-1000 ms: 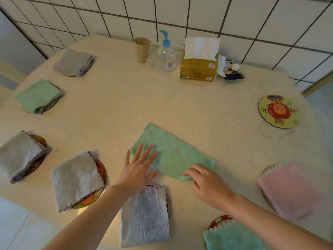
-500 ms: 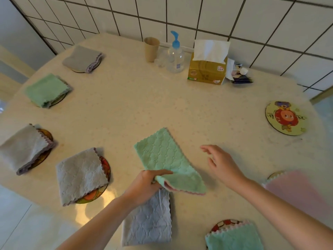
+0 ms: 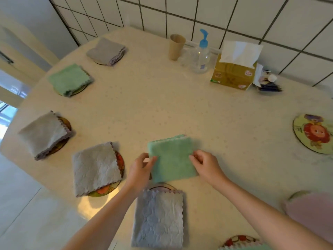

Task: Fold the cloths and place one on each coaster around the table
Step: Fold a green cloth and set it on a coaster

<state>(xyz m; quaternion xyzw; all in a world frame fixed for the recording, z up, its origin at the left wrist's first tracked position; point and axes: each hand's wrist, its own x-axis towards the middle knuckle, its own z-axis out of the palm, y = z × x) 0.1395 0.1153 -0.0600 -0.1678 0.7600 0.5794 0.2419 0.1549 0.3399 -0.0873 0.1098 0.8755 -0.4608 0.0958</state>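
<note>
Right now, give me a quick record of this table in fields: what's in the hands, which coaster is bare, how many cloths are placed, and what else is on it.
in hands: green cloth, folded square, lying on the table
left hand: pinches the cloth's left edge
right hand: pinches the cloth's right edge
bare coaster: far right, cartoon print, nothing on it
cloths placed in view: seven, each on a coaster, two only partly in frame
by the wall: paper cup, pump bottle, tissue box
likely next: carry the green cloth to the bare coaster

Eight cloths [image 3: 172,157] — one bare coaster [image 3: 313,133], one cup [image 3: 176,46], two hands [image 3: 141,168].
</note>
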